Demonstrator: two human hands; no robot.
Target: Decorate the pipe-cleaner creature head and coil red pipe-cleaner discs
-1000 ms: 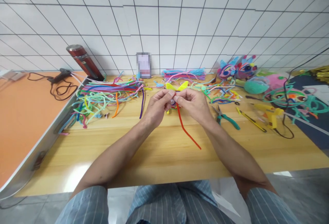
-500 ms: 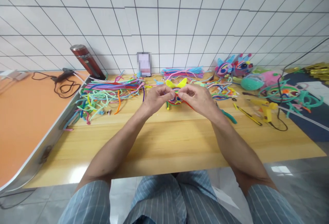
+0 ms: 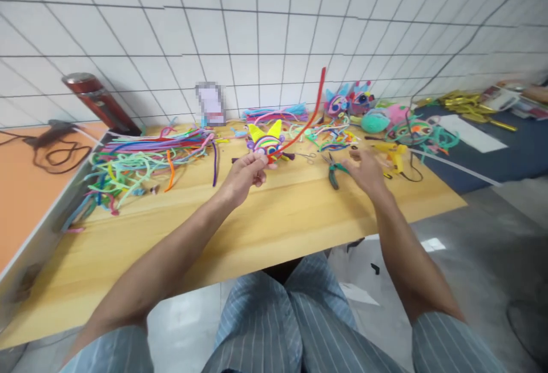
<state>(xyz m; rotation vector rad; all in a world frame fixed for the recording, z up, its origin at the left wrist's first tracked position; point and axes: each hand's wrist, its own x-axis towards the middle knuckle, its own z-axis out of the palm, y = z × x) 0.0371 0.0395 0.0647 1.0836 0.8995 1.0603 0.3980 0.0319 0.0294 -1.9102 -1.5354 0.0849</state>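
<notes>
A person's left hand (image 3: 249, 172) pinches one end of a red stem (image 3: 318, 107) between thumb and fingers, just in front of a small figure (image 3: 265, 144) with yellow ears on a wooden bench (image 3: 257, 219). The stem arcs up past the figure's right side, its far end free. It looks light, fuzzy and springy, probably wire-cored: likely to bend easily and keep a curve, little prone to slipping, and best pinched near the spot to be shaped, without crushing the pile. The figure seems light too, its ears easily bent, so the body would be the safer hold. Well to the figure's right, the right hand (image 3: 356, 161) is loosely spread beside the pliers (image 3: 333, 176); blur hides whether it touches them. Scissors (image 3: 309, 157) lie nearer the figure, on that same side.
</notes>
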